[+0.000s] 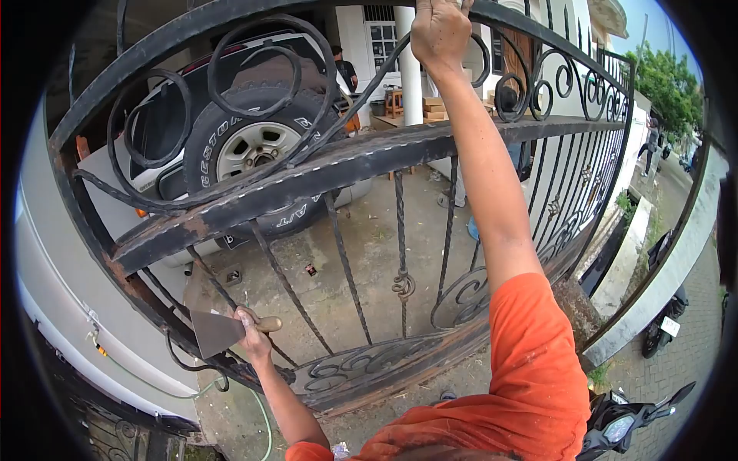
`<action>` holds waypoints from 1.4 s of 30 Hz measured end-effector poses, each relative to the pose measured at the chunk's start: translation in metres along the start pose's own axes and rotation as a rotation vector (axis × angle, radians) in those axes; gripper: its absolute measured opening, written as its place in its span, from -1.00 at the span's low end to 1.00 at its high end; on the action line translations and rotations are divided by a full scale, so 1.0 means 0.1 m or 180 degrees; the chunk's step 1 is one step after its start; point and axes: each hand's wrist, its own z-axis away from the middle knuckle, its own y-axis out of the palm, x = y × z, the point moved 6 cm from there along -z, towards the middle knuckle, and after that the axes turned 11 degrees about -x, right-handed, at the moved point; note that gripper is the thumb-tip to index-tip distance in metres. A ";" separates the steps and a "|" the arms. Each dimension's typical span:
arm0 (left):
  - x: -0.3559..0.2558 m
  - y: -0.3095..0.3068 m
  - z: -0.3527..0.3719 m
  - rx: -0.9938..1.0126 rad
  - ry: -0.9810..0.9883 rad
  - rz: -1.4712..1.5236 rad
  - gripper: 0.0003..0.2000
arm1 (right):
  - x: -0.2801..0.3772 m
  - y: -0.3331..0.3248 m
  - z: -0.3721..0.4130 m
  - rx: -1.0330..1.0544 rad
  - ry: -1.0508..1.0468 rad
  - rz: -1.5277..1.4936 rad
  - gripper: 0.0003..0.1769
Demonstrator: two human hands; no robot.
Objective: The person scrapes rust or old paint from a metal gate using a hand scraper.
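Note:
Low at the left, my left hand (252, 336) is closed around a putty knife (216, 331) with a wide flat metal blade and a wooden handle. The blade points left, beside the lower hinge-side frame and twisted bars of a black iron gate (307, 188). Stretched up high, my right hand (442, 34) grips the gate's top rail, its fingertips partly cut off by the frame edge. Brownish worn patches show on the gate's middle rail and left post. Scrollwork fills the upper section.
Behind the gate stands a vehicle with a spare tire (257, 146). A person in dark clothes (344, 71) is near the house. A green hose (265, 426) runs along the ground at lower left. Motorcycles, one a black scooter (619, 426), stand on the paved street at right.

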 end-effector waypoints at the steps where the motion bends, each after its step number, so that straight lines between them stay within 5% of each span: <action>1: 0.01 -0.02 0.00 -0.0074 -0.0015 0.0024 -0.54 | -0.03 -0.02 -0.01 -0.0023 -0.0034 -0.0072 -0.56; 5: 0.02 -0.05 0.00 -0.0156 0.0274 -0.0280 -0.55 | -0.63 -0.21 -0.09 0.0018 0.0433 0.0097 -0.57; 9: 0.07 -0.08 -0.01 -0.0269 0.0075 -0.0250 -0.56 | -1.57 -0.45 -0.12 -0.0148 0.0068 0.0511 -0.58; 12: 0.19 -0.15 -0.04 -0.0242 0.0129 -0.0186 -0.58 | -1.83 -0.56 -0.19 -0.0144 0.0582 0.0301 -0.58; 17: 0.28 -0.24 -0.07 -0.0233 -0.0070 0.0095 -0.58 | -1.66 -0.64 -0.13 0.0512 -0.0787 0.0007 -0.58; 19: 0.27 -0.26 -0.09 -0.0271 0.0054 -0.0016 -0.57 | -2.34 -0.80 -0.36 0.0202 -0.0468 0.0659 -0.58; 21: 0.21 -0.25 -0.08 -0.0443 0.0010 -0.0116 -0.57 | -3.33 -0.92 -0.50 0.0084 0.0939 0.0275 -0.59; 23: 0.19 -0.25 -0.07 -0.0446 -0.0003 -0.0124 -0.60 | -3.39 -0.93 -0.53 0.0267 0.1385 0.0375 -0.59; 25: 0.19 -0.25 -0.06 -0.0561 0.0122 0.0026 -0.61 | -2.94 -0.72 -0.32 0.0118 0.0242 0.0042 -0.58; 28: 0.28 -0.33 -0.03 -0.0794 0.0217 0.0002 -0.63 | -2.71 -0.79 -0.27 0.0530 -0.0613 0.0010 -0.57; 31: 0.12 -0.22 0.02 -0.1077 0.0324 -0.0204 -0.65 | -3.76 -1.08 -0.52 0.0103 0.1533 -0.0123 -0.61; 33: 0.15 -0.21 0.00 -0.0879 0.0404 -0.0560 -0.64 | -3.70 -1.09 -0.46 -0.0107 0.1408 0.0438 -0.61; 36: 0.07 -0.16 0.00 -0.0931 0.0659 -0.0976 -0.65 | -2.98 -0.86 -0.28 0.0316 -0.0304 -0.0415 -0.59; 39: 0.05 -0.20 0.01 -0.0843 0.0958 -0.1232 -0.67 | -3.41 -0.95 -0.50 0.0086 -0.0001 0.0184 -0.59; 41: 0.05 -0.14 0.03 -0.0885 0.0975 -0.1097 -0.66 | -3.77 -1.09 -0.60 0.0028 0.1011 0.0625 -0.57; 42: 0.14 -0.20 0.02 -0.0819 0.0862 -0.1093 -0.67 | -3.80 -0.97 -0.55 0.0026 0.0734 0.0754 -0.58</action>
